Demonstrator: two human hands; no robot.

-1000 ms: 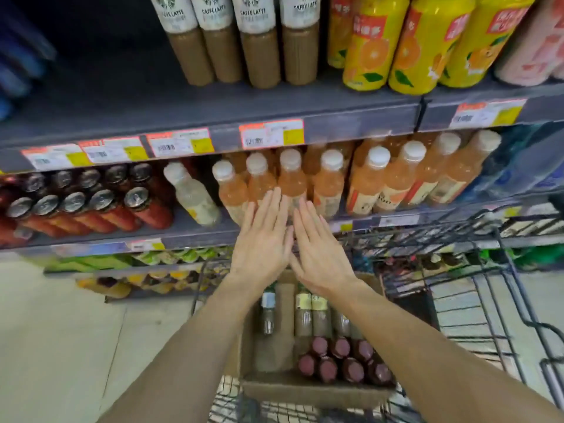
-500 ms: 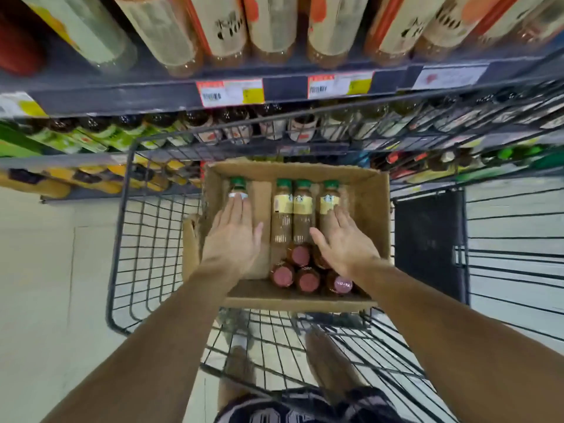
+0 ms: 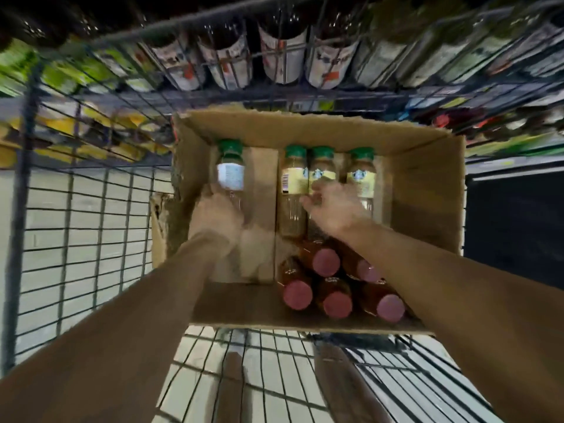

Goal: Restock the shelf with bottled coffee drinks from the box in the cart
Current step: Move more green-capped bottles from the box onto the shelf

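An open cardboard box (image 3: 427, 190) sits in the wire cart (image 3: 30, 178). At its left side lies a lone green-capped coffee bottle (image 3: 231, 175); my left hand (image 3: 216, 218) is wrapped around its lower body. To the right lie three more green-capped coffee bottles (image 3: 294, 178) side by side. My right hand (image 3: 335, 209), blurred, hovers over their lower halves with fingers apart and holds nothing. Several pink-capped bottles (image 3: 325, 262) lie in the box's near right part, partly under my right forearm.
Beyond the cart's far rim, low shelf rows hold dark bottles with white labels (image 3: 283, 56) and green and yellow packs (image 3: 61, 74). Pale floor tiles show through the cart's mesh at left and below. A dark panel (image 3: 512, 227) stands right of the box.
My view has dropped from the shelf to the box in the cart. Both hands went down into the box; the left closed around the lone bottle, the right moved over the group of three.
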